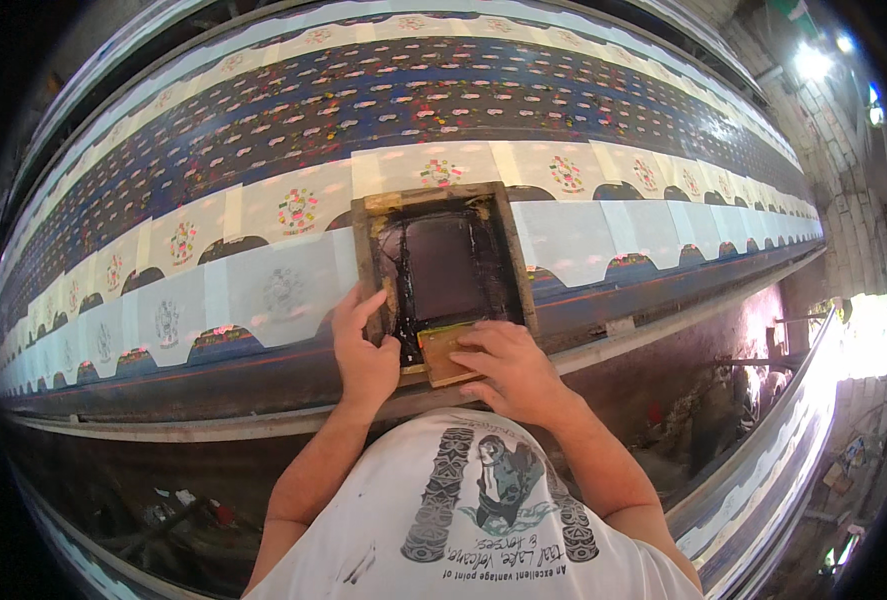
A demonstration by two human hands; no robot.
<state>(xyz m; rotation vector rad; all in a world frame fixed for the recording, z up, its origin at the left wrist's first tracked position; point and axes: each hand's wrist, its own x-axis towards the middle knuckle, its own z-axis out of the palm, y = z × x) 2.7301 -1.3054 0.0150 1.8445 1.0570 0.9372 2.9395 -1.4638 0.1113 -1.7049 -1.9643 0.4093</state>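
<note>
A wooden screen-printing frame [518, 265] lies on a row of pale blue cloth pieces [591, 230], its mesh dark and smeared with black ink. My left hand [365, 350] grips the frame's left side near the close corner, thumb bent over the rim. Inside the frame's near end, my right hand [513, 370] is closed around the top of a wooden squeegee [440, 362]. Ink streaks run along the mesh's edges. Just left of the frame, pale blue pieces carry dark grey line prints [283, 290]. What lies directly under the frame is hidden.
Beyond sits a row of cream cloth pieces [563, 172] with colourful prints. The long dark printing table [313, 100] bears many small marks, with a rail [213, 428] along its near edge. Another table [763, 470] stands behind at right, beside a block wall [843, 215].
</note>
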